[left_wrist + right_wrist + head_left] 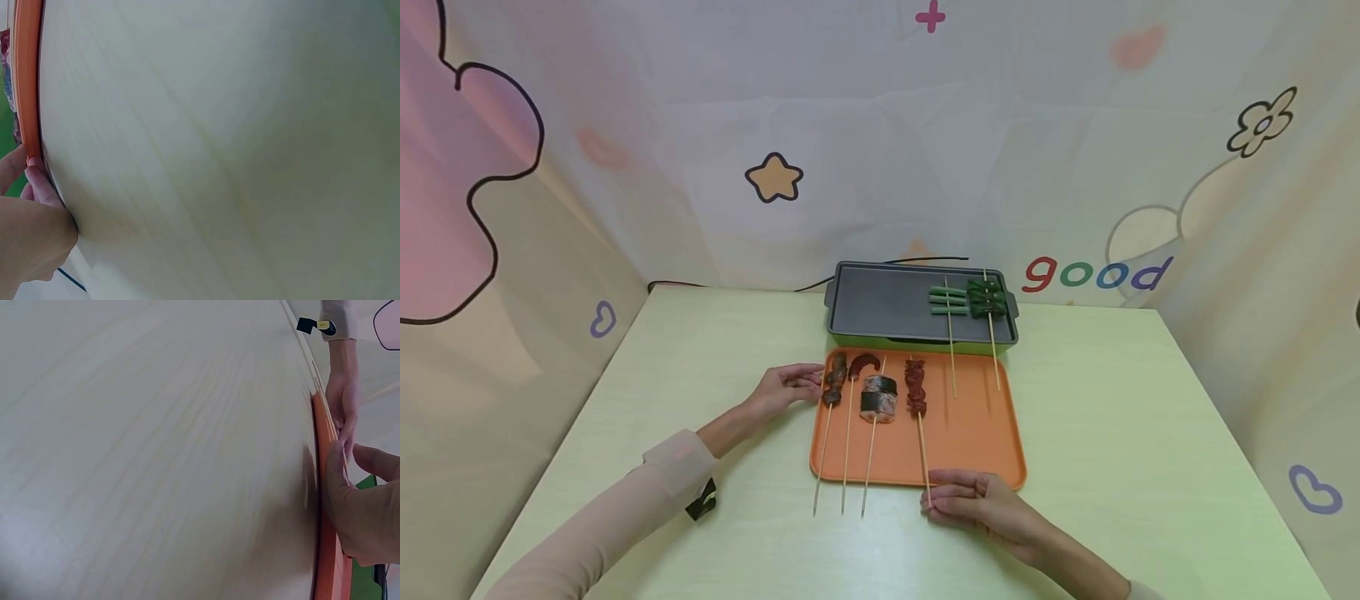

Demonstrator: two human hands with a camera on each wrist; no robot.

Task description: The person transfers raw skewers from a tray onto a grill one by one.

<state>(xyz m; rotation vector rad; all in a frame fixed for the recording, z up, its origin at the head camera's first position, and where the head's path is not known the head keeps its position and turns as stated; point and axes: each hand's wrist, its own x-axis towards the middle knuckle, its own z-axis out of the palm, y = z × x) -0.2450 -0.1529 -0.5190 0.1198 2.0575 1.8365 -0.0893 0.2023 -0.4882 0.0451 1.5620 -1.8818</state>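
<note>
An orange tray (pixel 962 450) lies on the table. At its left edge, my left hand (pixel 786 389) pinches the rim, with thumb and a finger on either side of it in the left wrist view. My right hand (pixel 981 506), at the tray's front edge, holds the stick end of a red meat skewer (pixel 916 387) between thumb and fingers. Left of that skewer lie a skewer with black-banded pieces (pixel 878 398), a skewer with a curled dark red piece (pixel 863 364) and a brown skewer (pixel 834 381).
Behind the tray stands a dark grill plate (pixel 880 300) on a green base. Across its right end lie a green bean skewer (pixel 948 300) and a leafy green skewer (pixel 985 298), their sticks reaching over the tray. A patterned curtain (pixel 880 167) surrounds the table (pixel 1112 442).
</note>
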